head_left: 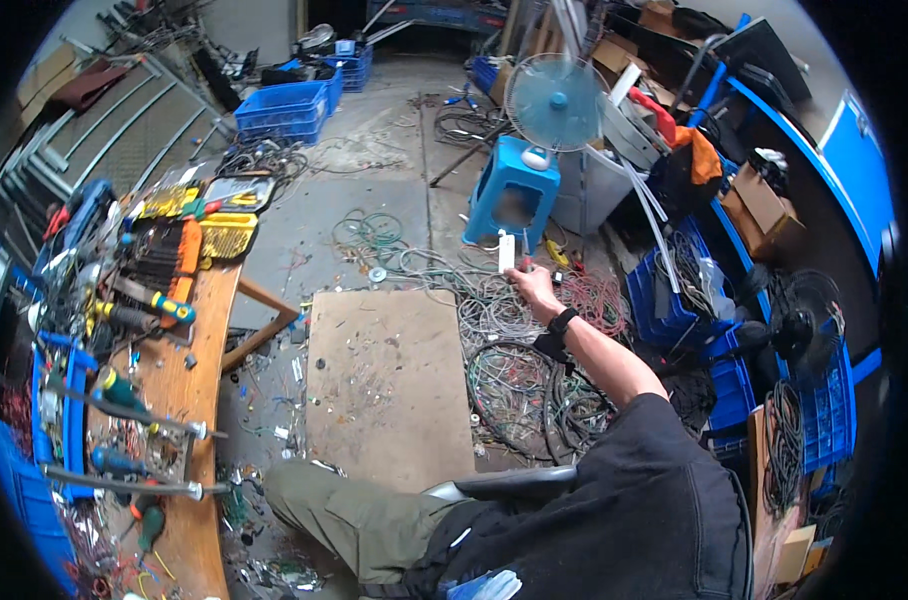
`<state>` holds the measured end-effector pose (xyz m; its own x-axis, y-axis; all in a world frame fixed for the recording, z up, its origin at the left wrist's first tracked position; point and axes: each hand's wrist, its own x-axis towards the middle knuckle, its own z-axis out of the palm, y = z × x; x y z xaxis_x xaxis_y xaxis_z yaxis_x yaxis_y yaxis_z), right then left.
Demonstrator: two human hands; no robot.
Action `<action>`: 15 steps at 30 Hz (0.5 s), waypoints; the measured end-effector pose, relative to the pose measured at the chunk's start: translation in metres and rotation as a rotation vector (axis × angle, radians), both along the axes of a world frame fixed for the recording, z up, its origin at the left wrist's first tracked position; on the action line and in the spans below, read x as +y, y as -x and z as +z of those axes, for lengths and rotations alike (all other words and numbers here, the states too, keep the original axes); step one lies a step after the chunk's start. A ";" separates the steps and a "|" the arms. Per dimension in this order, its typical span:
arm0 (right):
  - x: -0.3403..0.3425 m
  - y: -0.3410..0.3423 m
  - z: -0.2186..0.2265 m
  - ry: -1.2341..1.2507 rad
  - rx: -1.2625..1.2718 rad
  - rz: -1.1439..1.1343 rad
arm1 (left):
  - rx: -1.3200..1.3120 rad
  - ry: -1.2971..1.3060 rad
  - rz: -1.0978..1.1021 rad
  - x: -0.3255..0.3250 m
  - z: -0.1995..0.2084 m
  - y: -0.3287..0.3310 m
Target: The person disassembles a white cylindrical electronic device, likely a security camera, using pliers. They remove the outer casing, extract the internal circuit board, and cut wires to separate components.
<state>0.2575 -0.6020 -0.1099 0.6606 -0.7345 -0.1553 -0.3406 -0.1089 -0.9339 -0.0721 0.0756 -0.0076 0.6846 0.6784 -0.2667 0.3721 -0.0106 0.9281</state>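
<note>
My right hand (536, 287) reaches forward over the floor, a dark watch on its wrist. Its fingers are closed around the lower end of a white, flat rectangular piece (507, 252). Beside that piece a small red part and a thin upright shaft show at the fingertips; whether these are a screwdriver in the same hand, I cannot tell. Under and around the hand lies a tangle of grey and white cables (494, 310), with red wires (596, 300) to its right. Just beyond stands a blue plastic stool (514, 185) carrying a fan (557, 100). My left hand does not show.
A wooden bench (209, 400) on the left holds pliers, screwdrivers and a yellow tool case (229, 235). A brown board (389, 380) lies on the floor ahead of my legs. Blue crates (282, 112) stand at the back, and cable-filled bins (664, 300) line the right.
</note>
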 end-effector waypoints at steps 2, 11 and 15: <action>-0.045 0.017 -0.004 0.173 0.035 -0.028 | 0.033 -0.011 -0.016 -0.001 -0.003 -0.004; -0.171 0.094 0.029 0.118 -0.042 -0.281 | 0.010 -0.294 -0.344 0.022 -0.039 -0.022; -0.228 0.120 0.002 -0.098 -0.077 -0.254 | 0.072 -0.151 -0.261 0.014 -0.044 -0.043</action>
